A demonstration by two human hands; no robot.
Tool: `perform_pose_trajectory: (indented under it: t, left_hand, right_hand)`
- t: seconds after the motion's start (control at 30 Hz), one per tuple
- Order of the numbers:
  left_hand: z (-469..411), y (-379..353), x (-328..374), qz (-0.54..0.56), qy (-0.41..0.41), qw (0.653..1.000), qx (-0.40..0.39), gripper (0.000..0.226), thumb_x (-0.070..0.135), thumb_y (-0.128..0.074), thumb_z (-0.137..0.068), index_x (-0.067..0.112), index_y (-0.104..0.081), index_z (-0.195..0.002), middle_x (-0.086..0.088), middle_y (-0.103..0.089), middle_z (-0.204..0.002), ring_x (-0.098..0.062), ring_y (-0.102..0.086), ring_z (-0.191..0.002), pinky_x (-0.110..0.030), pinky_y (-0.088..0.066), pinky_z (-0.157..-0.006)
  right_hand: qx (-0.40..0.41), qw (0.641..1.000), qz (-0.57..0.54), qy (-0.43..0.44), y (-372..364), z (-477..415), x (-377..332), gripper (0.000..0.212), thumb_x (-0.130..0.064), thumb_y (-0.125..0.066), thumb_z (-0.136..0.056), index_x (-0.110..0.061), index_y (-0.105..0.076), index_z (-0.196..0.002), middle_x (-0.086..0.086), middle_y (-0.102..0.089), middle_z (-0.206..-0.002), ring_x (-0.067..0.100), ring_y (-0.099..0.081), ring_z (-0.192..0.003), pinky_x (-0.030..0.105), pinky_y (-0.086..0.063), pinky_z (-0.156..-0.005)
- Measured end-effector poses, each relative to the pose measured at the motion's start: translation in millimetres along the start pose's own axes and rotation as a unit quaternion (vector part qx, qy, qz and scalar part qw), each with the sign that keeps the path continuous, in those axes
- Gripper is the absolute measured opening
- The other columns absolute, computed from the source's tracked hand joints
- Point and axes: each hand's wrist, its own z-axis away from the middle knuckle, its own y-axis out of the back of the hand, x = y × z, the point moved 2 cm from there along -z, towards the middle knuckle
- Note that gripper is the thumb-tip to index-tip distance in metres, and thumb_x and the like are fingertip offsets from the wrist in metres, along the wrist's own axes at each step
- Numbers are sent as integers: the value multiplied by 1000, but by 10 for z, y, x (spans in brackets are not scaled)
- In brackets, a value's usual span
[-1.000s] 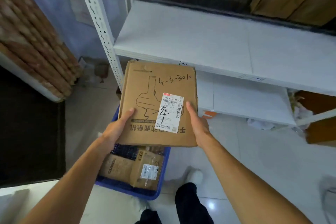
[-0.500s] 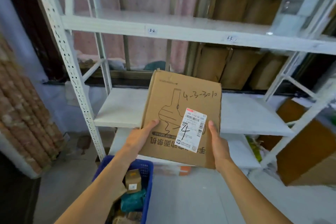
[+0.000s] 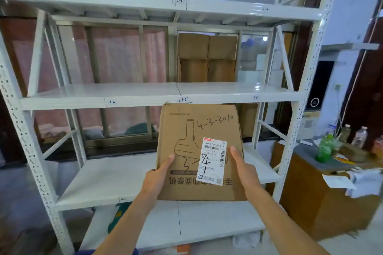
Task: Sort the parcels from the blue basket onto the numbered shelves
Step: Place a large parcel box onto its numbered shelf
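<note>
A flat brown cardboard parcel with "4-3-3010" handwritten on it and a white label marked "4" is held up in front of the white metal shelf rack. My left hand grips its lower left edge, thumb on the face. My right hand grips its lower right edge the same way. The parcel hangs in front of the shelf level below the one tagged 3-2, 3-3 and 3-4. A sliver of the blue basket shows at the bottom edge.
The upper shelf carries a 2-3 tag. A wooden cabinet with bottles and papers stands right of the rack. Cardboard boxes are stacked behind the rack. A green object lies under the lower shelf.
I have raised the parcel and my view from the basket to the rack. The basket has dropped almost out of view, and the upper shelves and right cabinet have come in.
</note>
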Motion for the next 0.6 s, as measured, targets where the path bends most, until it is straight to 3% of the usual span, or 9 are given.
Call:
perform_pose_trajectory:
  t: [0.1, 0.17, 0.23, 0.37, 0.5, 0.6]
  left_hand:
    - [8, -86, 148, 1, -16, 1000, 8, 97, 98, -43, -60, 23, -68, -115, 0, -75, -104, -23, -67, -101, -43, -47, -93]
    - [-49, -104, 201, 5, -19, 1000, 12, 105, 103, -33, -55, 25, -68, -116, -1, -74, -106, -24, -67, -102, -47, -46, -98]
    - [-124, -122, 238, 4, -25, 1000, 9, 110, 107, -31, -49, 28, -68, -117, -1, -75, -106, -25, -67, -103, -51, -46, -102]
    - [-244, -198, 394, 1, -40, 999, -2, 99, 103, -31, -57, 32, -69, -113, 1, -76, -105, -25, -68, -102, -53, -46, -101]
    - [-417, -269, 522, -18, -54, 998, -10, 101, 104, -27, -57, 32, -70, -112, 1, -74, -106, -23, -67, -103, -52, -46, -102]
    - [-508, -335, 663, -27, -69, 997, -27, 83, 92, -23, -77, 30, -71, -106, -1, -74, -105, -23, -66, -101, -49, -44, -102]
  right_hand:
    - [-5, 1000, -15, 6, 80, 10, -126, 74, -84, -50, -77, -24, -59, -119, -3, -68, -106, 16, -59, -96, 36, -38, -88]
    - [-1, 1000, -15, 7, 114, -10, -170, 77, -87, -48, -75, -23, -62, -115, -1, -70, -107, 19, -61, -98, 37, -40, -87]
    - [5, 1000, -16, 4, 125, -39, -183, 80, -90, -47, -72, -24, -65, -111, 0, -72, -105, 21, -63, -99, 38, -43, -87]
    - [16, 1000, -17, 18, 137, -148, -250, 69, -90, -45, -74, -30, -66, -100, 1, -73, -102, 23, -65, -100, 42, -47, -93]
    - [36, 998, -30, 39, 163, -285, -394, 61, -84, -47, -78, -27, -65, -92, -1, -73, -95, 22, -65, -94, 35, -47, -81]
    - [54, 997, -28, 46, 177, -411, -470, 71, -90, -49, -69, -27, -68, -96, -2, -74, -95, 23, -67, -97, 44, -49, -96]
